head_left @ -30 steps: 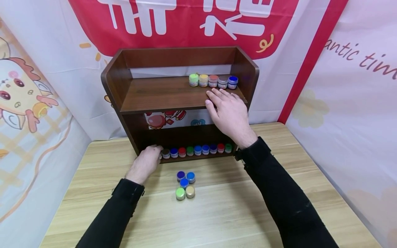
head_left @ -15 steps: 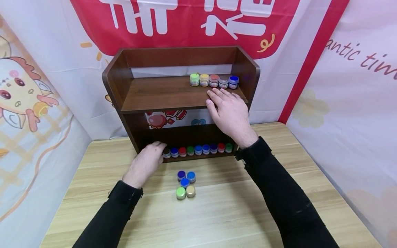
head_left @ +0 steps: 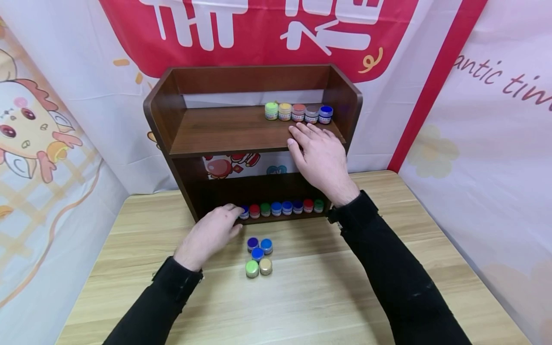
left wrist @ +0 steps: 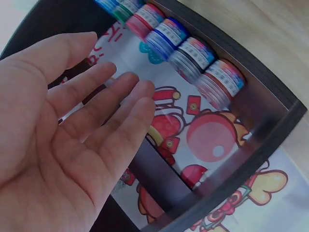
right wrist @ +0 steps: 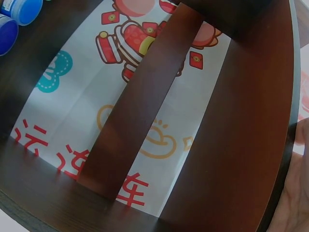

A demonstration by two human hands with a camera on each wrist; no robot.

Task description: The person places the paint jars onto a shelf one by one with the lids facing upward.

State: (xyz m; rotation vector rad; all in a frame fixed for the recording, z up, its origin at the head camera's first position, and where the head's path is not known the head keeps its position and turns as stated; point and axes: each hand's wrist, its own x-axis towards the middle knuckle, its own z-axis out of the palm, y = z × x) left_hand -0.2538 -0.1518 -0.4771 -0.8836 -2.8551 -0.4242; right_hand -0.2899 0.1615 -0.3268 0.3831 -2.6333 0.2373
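In the head view my left hand (head_left: 211, 235) is in front of the lower shelf, by the left end of a row of small lidded paint jars (head_left: 276, 209). Its fingers look loosely bent and hold nothing in the left wrist view, apart from the end jar (left wrist: 222, 84); in the head view the hand hides that end of the row. My right hand (head_left: 318, 155) rests on the front edge of the upper board of the brown wooden shelf (head_left: 220, 129), fingers straight, just below another row of jars (head_left: 298, 113).
Several loose jars, among them a light green one (head_left: 252, 269), stand in a small group on the wooden table (head_left: 302, 292) in front of the shelf. A printed cloth (head_left: 108, 96) hangs behind it. The shelf's left side panel (head_left: 161, 115) stands beyond my left hand.
My left hand has moved right along the front of the lower row from its left end, covering a dark-lidded jar that showed before. My right hand has stayed in place.
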